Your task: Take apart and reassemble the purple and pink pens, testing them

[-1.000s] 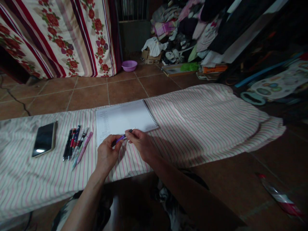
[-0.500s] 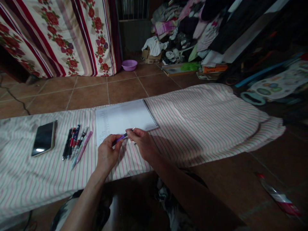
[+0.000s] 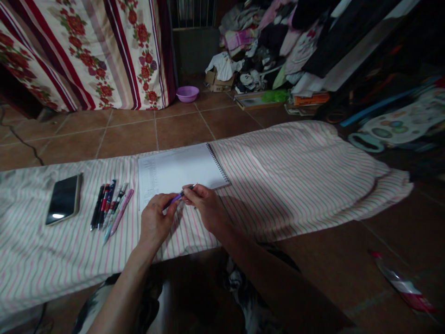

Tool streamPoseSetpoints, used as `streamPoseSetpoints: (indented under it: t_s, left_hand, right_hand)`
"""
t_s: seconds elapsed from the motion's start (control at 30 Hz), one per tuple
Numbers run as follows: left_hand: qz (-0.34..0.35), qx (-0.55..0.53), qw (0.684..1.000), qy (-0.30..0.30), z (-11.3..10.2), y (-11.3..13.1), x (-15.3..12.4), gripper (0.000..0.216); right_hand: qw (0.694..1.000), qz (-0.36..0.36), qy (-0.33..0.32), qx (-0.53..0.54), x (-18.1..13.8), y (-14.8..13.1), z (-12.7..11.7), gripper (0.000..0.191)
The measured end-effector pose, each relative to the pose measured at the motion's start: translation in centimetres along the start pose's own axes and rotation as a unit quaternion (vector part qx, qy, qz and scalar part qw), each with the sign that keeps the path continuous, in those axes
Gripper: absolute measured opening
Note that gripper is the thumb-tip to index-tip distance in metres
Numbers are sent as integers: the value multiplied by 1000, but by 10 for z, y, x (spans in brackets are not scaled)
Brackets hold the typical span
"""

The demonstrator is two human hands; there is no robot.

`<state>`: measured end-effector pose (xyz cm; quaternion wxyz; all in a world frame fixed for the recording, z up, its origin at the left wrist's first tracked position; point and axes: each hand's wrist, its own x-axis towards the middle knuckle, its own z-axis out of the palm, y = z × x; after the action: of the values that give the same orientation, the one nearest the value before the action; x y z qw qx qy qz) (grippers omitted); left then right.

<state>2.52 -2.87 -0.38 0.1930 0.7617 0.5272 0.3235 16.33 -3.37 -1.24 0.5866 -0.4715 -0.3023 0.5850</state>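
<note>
A purple and dark pen (image 3: 177, 198) is held slantwise between my two hands, above the near edge of a spiral notebook (image 3: 181, 164). My left hand (image 3: 157, 217) is closed on its lower left end. At its upper right end, my right hand (image 3: 204, 204) pinches it near the tip, which pokes out past the fingers. The notebook lies open at a white page, with small print down the left side and the wire binding on the right. Left of it lies a row of several pens (image 3: 110, 206), one of them pink.
A striped cloth (image 3: 285, 171) covers the low table. On its left part lies a smartphone (image 3: 64, 199). Beyond, on the tiled floor, stand a purple basin (image 3: 187, 94) and a heap of clothes (image 3: 257, 51). A plastic bottle (image 3: 403, 283) lies on the floor at right.
</note>
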Motion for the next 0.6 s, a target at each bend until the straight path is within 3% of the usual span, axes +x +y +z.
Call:
streamPoseSetpoints:
  t_s: [0.07,0.17,0.23,0.3,0.4,0.5,0.6]
  left_hand:
    - [14,1,999,36,-2,1,0,30]
    - [-37,-50,984,168,-6,3,2,43]
    - [-119,-147,947,258,-7,4,3,38]
    - [-206,-287,890,287,-5,6,5,30]
    - [-305,-485,785,235,0,12,6,22]
    - [-362,-613,691,123,5,21,6,9]
    - [-363,-663,649,83,6,26,8,6]
  right_hand:
    - [999,8,17,35,2,0,-1,23]
    - [992,27,68,105,4,-3,-2,27]
    - [983,39,99,153,6,-4,-2,28]
    - [974,42,116,188,8,-5,-1,28]
    - [967,39,124,220,10,-3,2,27]
    - [969,48,105,219,9,-3,8,25]
    - [978,56,77,186,6,-5,14,22]
